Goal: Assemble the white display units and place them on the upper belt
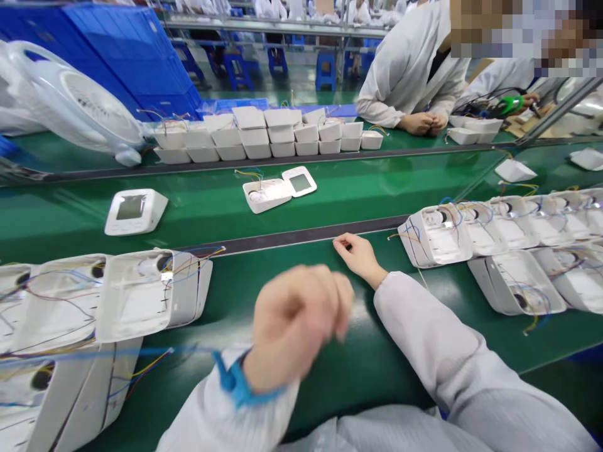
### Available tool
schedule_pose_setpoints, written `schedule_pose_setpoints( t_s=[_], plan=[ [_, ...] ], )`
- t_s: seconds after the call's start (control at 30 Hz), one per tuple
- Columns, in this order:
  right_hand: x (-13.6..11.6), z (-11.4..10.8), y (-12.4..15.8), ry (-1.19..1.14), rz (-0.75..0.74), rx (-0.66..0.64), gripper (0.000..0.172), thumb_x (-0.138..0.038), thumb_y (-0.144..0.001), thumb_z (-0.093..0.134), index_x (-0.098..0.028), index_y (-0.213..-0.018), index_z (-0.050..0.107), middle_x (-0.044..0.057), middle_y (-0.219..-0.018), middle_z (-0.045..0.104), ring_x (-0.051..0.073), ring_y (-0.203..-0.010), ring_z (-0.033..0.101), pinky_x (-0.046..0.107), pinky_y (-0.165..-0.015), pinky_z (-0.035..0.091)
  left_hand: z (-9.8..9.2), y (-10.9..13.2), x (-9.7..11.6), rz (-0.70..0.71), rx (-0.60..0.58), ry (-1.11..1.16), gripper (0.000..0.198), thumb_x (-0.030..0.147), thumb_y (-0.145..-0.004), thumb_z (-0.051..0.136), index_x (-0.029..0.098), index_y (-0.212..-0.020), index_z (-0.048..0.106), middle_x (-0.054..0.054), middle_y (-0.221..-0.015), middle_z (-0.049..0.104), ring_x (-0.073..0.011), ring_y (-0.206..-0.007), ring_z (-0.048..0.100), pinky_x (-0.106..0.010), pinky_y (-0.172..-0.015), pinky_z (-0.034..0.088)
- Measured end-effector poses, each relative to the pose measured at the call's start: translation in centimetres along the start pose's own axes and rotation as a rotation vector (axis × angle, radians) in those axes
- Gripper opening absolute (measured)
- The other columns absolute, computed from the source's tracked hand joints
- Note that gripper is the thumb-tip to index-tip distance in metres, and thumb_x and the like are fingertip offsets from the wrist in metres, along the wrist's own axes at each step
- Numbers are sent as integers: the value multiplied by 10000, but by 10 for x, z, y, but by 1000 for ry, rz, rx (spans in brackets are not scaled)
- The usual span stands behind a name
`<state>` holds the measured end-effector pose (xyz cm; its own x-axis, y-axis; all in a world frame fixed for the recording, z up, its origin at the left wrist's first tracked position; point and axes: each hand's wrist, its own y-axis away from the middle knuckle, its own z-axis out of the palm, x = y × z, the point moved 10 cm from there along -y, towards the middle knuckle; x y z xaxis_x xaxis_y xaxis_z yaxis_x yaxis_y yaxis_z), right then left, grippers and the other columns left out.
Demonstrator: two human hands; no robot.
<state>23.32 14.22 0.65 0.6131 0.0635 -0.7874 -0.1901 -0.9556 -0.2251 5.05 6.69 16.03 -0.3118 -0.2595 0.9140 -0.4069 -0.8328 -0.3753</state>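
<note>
My left hand (301,320) is raised in front of me, its fingers curled into a loose fist and slightly blurred; I see nothing in it. A blue wrist strap (249,380) with a cord runs off to the left from that wrist. Lower on the green bench, my right hand (360,254) rests near the dark belt edge, thumb and fingers drawn together around no visible object. White open housings (136,295) with coloured wires lie left of my hands. More wired housings (438,235) stand in rows to the right.
On the green conveyor (202,201) are a white device with a screen (136,211) and an opened housing (268,193) beside its screen cover (300,182). Stacked white housings (257,135) line the far side, near a fan (85,94). A co-worker's hands (424,123) rest opposite.
</note>
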Motion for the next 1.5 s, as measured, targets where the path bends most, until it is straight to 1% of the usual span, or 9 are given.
schedule_pose_setpoints(
  t_s=[0.17,0.27,0.37,0.47,0.67,0.97,1.13,1.3,1.5],
  plan=[
    [0,-1,0,-5,11,18,161,-295,-881,560,-220,-853,699,6,-812,724,166,-754,660,286,-723,474,-78,-89,-112,-94,222,-628,271,403,-899,578,183,-747,620,0,-623,569,-142,-595,532,-279,-604,411],
    [-2,0,0,-11,10,12,164,-282,-880,553,-218,-837,697,6,-801,722,162,-746,661,278,-715,476,-143,-125,-161,-195,265,-960,392,391,-868,567,166,-1177,652,-30,-768,652,-193,-726,601,-322,-766,465],
    [-1,0,-1,-13,17,10,164,-270,-878,548,-218,-833,697,5,-801,721,158,-744,658,276,-727,477,-196,-141,-190,-366,349,-1013,564,428,-780,660,160,-1273,614,-47,-786,673,-255,-820,637,-373,-850,475],
    [-1,0,-1,-18,22,12,169,-274,-879,544,-219,-834,697,4,-808,721,156,-748,653,278,-742,477,-222,-141,-188,-384,484,-977,391,410,-775,629,155,-1066,687,-75,-809,677,-280,-864,634,-397,-860,472],
    [-1,-1,-1,-71,34,26,155,-289,-878,551,-222,-861,690,6,-826,733,162,-759,670,297,-763,504,-207,-97,-149,-189,598,-815,344,453,-868,350,191,-751,539,3,-587,456,-177,-615,482,-303,-642,423],
    [11,-13,-4,-205,106,148,316,-341,-965,396,-187,-1105,634,66,-970,741,166,-863,701,306,-815,529,-51,-36,-162,-239,-352,-503,461,565,-759,579,160,-547,639,-24,-533,543,-139,-520,479,-268,-538,374],
    [-7,-5,1,-199,50,43,211,-381,-891,580,-216,-842,700,2,-810,739,155,-761,679,270,-733,494,-99,-68,-167,-274,4,-638,480,565,-832,518,176,-558,575,10,-479,447,-132,-507,425,-272,-548,369],
    [-20,0,4,-76,11,-54,202,-370,-888,602,-225,-799,711,-12,-781,738,132,-706,651,252,-683,453,-157,-141,-169,-273,348,-913,276,425,-775,594,163,-825,668,-88,-894,666,-241,-880,597,-361,-864,459],
    [-16,5,3,-58,44,-86,138,-337,-855,631,-243,-783,701,-33,-754,726,124,-707,653,247,-692,454,-196,-217,-204,-554,456,-1098,842,526,-700,737,25,-1335,502,-300,-1323,547,-426,-1219,535,-506,-1009,431]
  ],
)
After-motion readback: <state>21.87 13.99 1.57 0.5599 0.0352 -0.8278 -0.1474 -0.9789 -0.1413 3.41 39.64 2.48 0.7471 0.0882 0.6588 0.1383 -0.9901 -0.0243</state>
